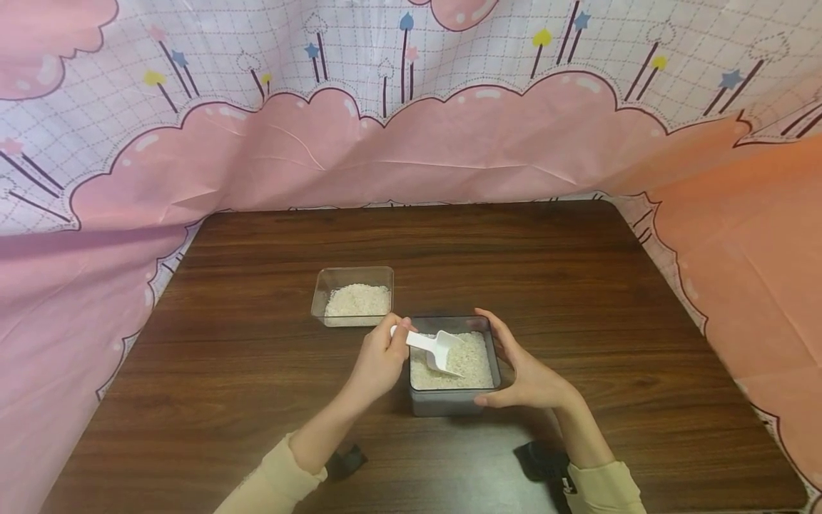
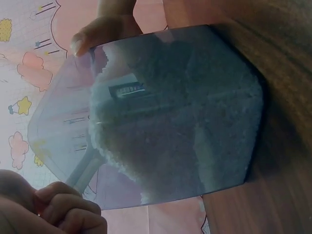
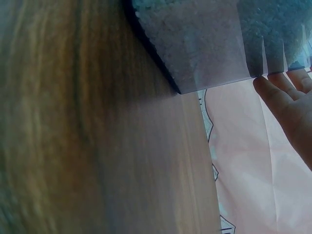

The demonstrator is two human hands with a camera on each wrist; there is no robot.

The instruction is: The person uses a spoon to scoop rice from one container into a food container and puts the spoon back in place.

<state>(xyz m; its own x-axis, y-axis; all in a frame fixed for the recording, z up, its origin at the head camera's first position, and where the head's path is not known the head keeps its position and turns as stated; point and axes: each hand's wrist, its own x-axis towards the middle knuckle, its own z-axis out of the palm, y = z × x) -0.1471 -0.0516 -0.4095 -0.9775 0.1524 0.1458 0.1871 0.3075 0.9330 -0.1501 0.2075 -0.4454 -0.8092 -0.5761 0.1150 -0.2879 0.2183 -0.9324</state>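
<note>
My left hand [image 1: 380, 362] grips the handle of a small white scoop [image 1: 439, 350]. The scoop's bowl is tilted and lies at the surface of the rice [image 1: 474, 365] in a square, see-through grey container [image 1: 451, 405]. On the container's right side, my right hand [image 1: 531, 377] holds it, thumb at the front corner and fingers along the far right wall. Through the container's wall in the left wrist view, the rice [image 2: 161, 126] shows as a deep heap. The right fingers [image 3: 280, 95] touch the wall in the right wrist view.
Behind and left of the grey container stands a shallower clear container [image 1: 353, 273] with a smaller heap of rice. Both stand on a dark wooden table [image 1: 257, 250]. Patterned pink and white cloth [image 1: 417, 135] hangs behind the table and along its sides.
</note>
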